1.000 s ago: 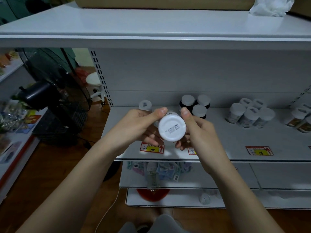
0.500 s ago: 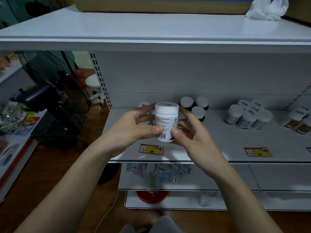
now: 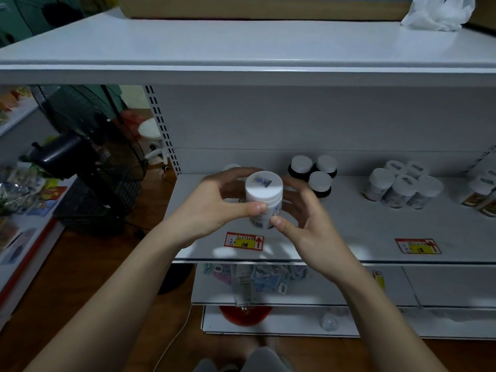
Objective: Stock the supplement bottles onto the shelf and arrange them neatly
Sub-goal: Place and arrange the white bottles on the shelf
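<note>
I hold a white supplement bottle (image 3: 263, 196) upright above the front left of the middle shelf (image 3: 349, 232). My left hand (image 3: 214, 205) grips its left side, thumb across the front. My right hand (image 3: 303, 213) curls round its right side, thumb on the label. The cap faces up toward me. Another white bottle (image 3: 231, 169) stands behind my left hand, mostly hidden. Three dark bottles with white caps (image 3: 312, 173) stand at the shelf's back. A cluster of white bottles (image 3: 402, 187) stands further right, and brown-labelled bottles (image 3: 483, 194) at the right edge.
A black standing fan (image 3: 88, 146) is left of the shelf unit. The top shelf (image 3: 241, 49) carries a cardboard box (image 3: 255, 6) and a white plastic bag (image 3: 437, 12). Price tags (image 3: 243, 240) mark the shelf front. The lower shelf holds packets (image 3: 255, 277).
The bottle went from lying with its base toward me to upright, then tipped so its cap top shows. Both hands kept hold and moved slightly toward the shelf.
</note>
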Action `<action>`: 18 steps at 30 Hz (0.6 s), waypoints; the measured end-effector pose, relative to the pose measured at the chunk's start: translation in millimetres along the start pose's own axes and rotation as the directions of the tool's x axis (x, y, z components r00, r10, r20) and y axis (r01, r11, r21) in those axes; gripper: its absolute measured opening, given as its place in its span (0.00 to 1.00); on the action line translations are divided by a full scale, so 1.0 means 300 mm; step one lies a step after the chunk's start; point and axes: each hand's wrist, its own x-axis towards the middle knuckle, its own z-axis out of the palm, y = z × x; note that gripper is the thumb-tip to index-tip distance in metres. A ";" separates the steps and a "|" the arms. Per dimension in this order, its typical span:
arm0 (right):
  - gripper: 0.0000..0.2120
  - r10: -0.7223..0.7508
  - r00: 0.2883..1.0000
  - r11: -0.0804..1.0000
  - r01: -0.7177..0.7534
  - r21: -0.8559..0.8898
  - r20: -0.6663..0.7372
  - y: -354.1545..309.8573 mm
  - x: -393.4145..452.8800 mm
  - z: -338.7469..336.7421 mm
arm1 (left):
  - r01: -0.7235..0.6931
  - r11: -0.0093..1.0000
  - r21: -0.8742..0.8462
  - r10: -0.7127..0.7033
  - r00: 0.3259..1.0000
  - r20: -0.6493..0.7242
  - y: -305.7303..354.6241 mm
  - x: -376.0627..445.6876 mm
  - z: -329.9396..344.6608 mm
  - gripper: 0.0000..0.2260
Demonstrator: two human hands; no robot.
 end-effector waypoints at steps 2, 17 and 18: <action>0.27 0.015 1.000 1.000 -0.015 -0.005 0.013 0.027 0.019 0.006 | -0.005 0.998 0.070 0.005 1.000 -0.003 -0.010 0.017 -0.003 0.20; 0.29 0.333 0.943 0.589 -0.231 -0.774 -0.029 0.529 0.221 0.055 | 0.129 0.971 0.201 -0.058 0.945 -0.322 -0.154 0.474 -0.080 0.17; 0.29 0.324 0.946 0.554 -0.214 -0.805 -0.028 0.538 0.216 0.064 | 0.144 0.964 0.225 -0.063 0.940 -0.334 -0.167 0.507 -0.075 0.16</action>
